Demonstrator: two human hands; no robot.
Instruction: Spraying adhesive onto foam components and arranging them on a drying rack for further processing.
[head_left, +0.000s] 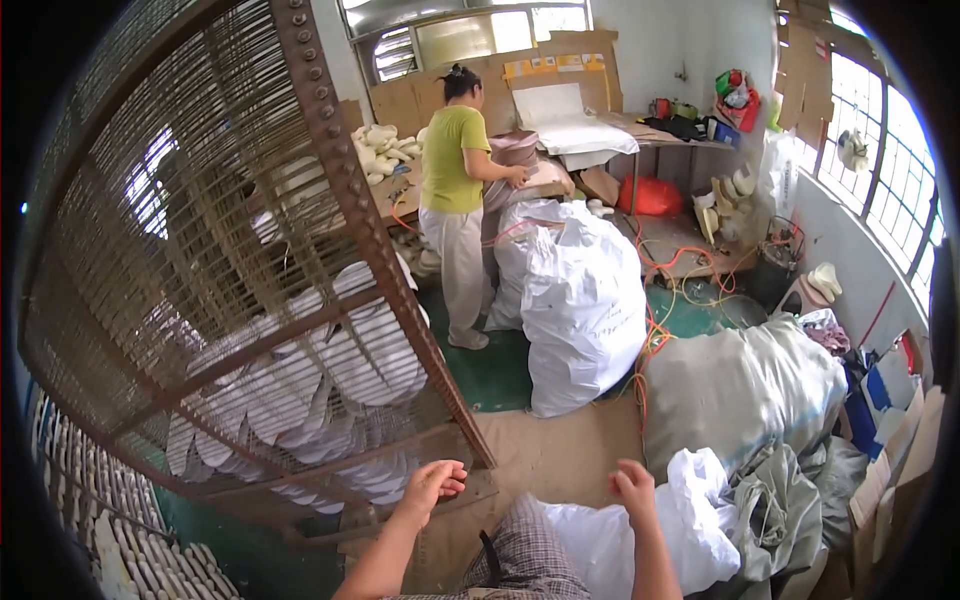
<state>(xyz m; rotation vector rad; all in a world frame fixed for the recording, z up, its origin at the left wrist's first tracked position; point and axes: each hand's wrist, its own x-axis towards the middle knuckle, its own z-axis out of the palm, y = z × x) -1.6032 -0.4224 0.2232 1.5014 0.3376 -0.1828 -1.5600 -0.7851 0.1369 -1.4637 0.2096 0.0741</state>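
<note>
My left hand [436, 484] is raised in front of me near the lower corner of a rusty metal mesh cage [385, 260]. Its fingers are loosely curled together, with nothing visible in them. My right hand [632, 486] hovers above a white sack [600, 545], fingers bent into a loose fist, and I see nothing in it. Neither hand touches anything. Behind the mesh, pale flat rounded pieces [375, 350] are stacked in overlapping rows. Past my hands stands a large full white woven sack [585, 310].
A person [455, 190] in a yellow-green top stands at a cluttered workbench [650, 130]. Orange and yellow hoses [655, 335] trail across the green floor. A bulky grey sack [745, 390] lies right, near cardboard [900, 465]. Slatted racks [130, 545] with pale pieces stand lower left.
</note>
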